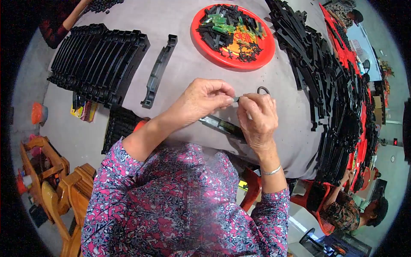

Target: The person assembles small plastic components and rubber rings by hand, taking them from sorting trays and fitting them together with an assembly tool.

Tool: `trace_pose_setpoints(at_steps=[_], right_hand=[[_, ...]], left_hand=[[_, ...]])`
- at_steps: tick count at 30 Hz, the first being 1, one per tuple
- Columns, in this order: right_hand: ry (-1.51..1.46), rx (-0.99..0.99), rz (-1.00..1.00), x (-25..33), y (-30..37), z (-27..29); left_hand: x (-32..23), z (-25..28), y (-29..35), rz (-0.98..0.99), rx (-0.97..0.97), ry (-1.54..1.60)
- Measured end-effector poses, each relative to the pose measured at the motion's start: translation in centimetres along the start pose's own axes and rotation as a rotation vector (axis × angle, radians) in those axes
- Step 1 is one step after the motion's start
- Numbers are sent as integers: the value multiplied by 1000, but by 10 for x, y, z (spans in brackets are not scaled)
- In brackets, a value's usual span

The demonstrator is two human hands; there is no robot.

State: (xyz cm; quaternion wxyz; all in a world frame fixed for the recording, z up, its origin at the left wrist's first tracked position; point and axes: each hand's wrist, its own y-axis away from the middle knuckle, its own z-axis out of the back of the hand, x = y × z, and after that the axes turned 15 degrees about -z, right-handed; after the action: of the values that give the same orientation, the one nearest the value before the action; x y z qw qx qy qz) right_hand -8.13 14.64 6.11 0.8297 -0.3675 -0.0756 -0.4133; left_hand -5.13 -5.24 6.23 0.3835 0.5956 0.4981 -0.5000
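Above the near part of the pale grey table [291, 137]: 1 small, dark greenish, narrow piece [236, 99], held in the air between the 2 hands. Left hand [199, 101]: grip closed, thumb and index finger pinching the left end. Right hand [260, 118]: grip closed too, fingertips at the right end. Most of the piece is covered; material unclear, probably plastic. Should be very light, fairly stiff, maybe slick, could snap if bent hard; gentle fingertip pinch at the ends suits it. Long, dark, glossy bar [220, 124] lies below the hands, right end partly hidden; likely light and rigid, best taken mid-length. Black loop [263, 90] just beyond the right hand; can't tell if held. Red round plastic plate [269, 51] farther off, carrying loose black and green bits [224, 27].
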Motion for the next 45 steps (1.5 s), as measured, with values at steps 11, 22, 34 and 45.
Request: trace_pose_setpoints(at_steps=[11,22,34,45], right_hand=[[-562,330,-759,0,12,25],[-664,464,-1101,8,32,49],[-318,526,-1063,4,38,33],[-394,552,-1016,0,34,31]], left_hand=[[7,-14,5,-243,72,-341],[34,3,22,-614,281,-939],[43,-21,30,-569,175,-875],[42,-19,33,-541,169,-824]])
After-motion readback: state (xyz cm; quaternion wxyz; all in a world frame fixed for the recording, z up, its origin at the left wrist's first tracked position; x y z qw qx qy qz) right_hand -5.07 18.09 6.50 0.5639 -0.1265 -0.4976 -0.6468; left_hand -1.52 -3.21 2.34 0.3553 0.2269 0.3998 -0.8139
